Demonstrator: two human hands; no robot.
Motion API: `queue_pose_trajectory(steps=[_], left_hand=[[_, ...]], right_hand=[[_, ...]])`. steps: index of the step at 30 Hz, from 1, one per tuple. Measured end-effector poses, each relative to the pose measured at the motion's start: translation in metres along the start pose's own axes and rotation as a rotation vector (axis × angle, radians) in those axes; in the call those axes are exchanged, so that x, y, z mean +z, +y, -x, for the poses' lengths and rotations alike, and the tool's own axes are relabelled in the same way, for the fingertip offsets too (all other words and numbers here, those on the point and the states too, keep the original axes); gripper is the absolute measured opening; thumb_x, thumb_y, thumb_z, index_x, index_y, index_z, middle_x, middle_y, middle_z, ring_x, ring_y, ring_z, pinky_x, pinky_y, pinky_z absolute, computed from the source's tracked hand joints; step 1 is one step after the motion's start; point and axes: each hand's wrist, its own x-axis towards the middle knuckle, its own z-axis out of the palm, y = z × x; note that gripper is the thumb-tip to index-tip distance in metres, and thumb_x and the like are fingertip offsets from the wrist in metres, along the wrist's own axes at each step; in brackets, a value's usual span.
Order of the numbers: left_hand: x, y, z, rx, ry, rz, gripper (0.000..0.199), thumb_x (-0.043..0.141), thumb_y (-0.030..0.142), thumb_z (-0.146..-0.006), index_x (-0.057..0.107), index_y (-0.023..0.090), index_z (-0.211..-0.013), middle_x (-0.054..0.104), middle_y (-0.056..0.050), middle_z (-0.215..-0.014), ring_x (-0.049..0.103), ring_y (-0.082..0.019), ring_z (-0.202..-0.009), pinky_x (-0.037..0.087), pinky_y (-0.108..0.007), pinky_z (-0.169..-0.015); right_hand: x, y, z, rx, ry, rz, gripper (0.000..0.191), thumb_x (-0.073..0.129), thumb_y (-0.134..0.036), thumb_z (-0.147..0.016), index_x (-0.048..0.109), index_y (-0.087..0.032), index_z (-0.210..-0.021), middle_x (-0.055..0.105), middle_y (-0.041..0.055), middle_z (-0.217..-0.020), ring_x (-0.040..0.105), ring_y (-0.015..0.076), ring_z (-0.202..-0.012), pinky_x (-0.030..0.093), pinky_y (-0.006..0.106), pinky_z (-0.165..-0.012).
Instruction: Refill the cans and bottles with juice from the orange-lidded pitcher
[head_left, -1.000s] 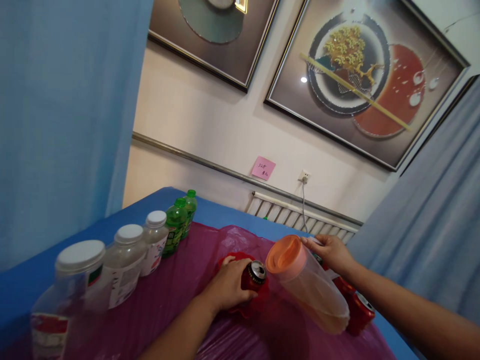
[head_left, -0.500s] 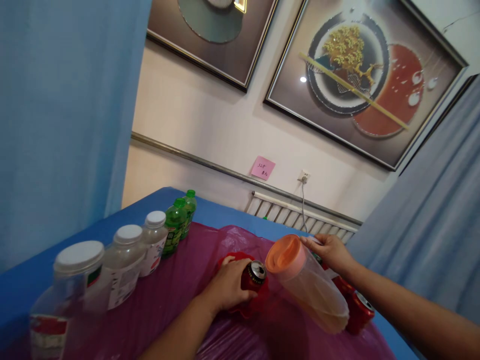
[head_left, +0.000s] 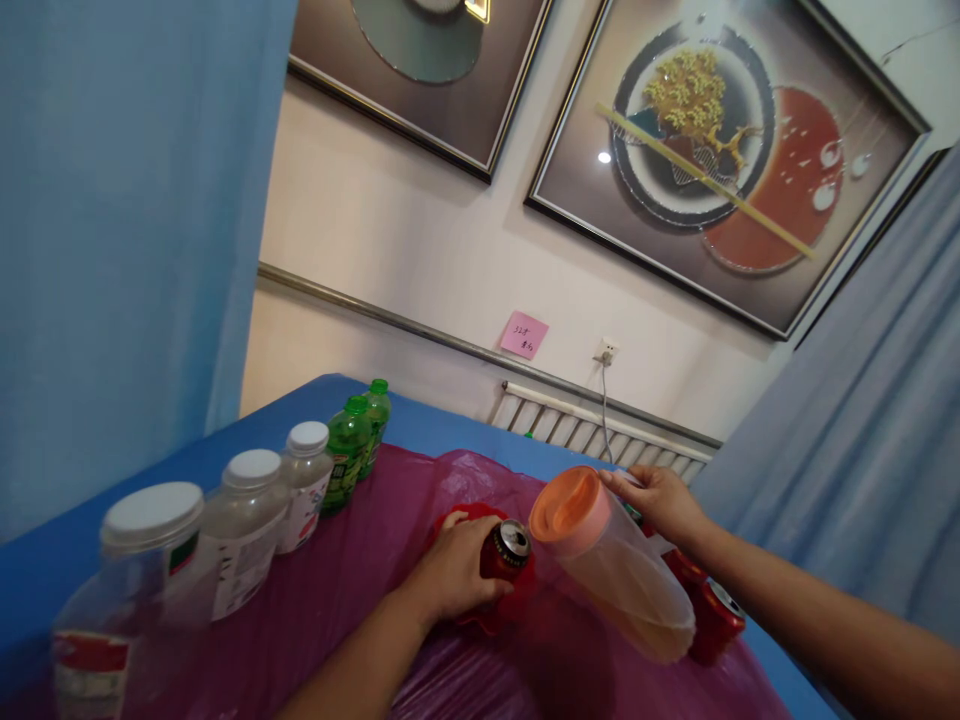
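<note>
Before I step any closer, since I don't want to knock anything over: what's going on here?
A person's left hand has its fingers around a dark red can, above a red scalloped item. The right hand holds a clear jug, tilted with its orange lid near the can; no stream shows between them. To the left, three white-capped bottles and two green bottles stand in a row.

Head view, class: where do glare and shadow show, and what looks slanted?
Head view: a white glare spot on the large framed picture; head view: the can has a bright top and darker side; head view: the purple sheet shines along its creases, darkening below the pitcher; head view: the wall pipe runs slanted.
</note>
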Motion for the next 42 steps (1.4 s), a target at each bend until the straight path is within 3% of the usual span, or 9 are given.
queue_pose_trajectory(steps=[42], left_hand=[[-0.0015,0.0015,-0.0001,-0.006,-0.005,0.009,0.067,0.087,0.037,-0.060,0.064,0.029,-0.123,0.070,-0.004,-0.129,0.059,-0.032,-0.123,0.024,-0.050,-0.118]], right_hand=[[-0.0010,-0.0024,0.0014,0.024,-0.021,-0.023,0.061,0.062,-0.075,-0.072,0.035,-0.024,-0.052,0.029,-0.0070,-0.048,0.029,0.0087,-0.044,0.021,0.023,-0.040]])
